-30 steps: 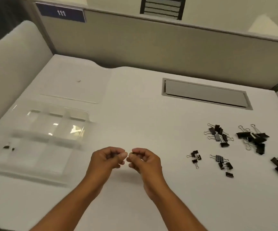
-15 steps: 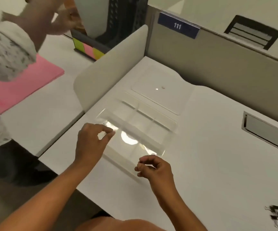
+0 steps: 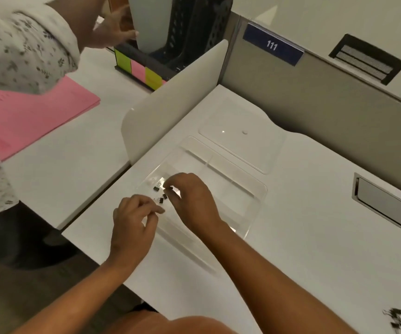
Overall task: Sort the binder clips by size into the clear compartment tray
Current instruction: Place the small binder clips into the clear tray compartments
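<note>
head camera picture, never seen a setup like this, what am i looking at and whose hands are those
There is no machine here. The picture comes from a camera worn on a person's head, looking forward and down, so the two bare arms reaching in from the bottom are the wearer's own.

On the white desk lies a clear tray split into compartments. A few small black clips lie in its near left compartment. The right hand hovers over them, fingertips pinched on something small, probably another clip. The left hand is loosely curled beside the tray; I cannot tell whether it holds anything.

More clips wait at the lower right edge. A second person works at the next desk, by a pink folder.
</note>
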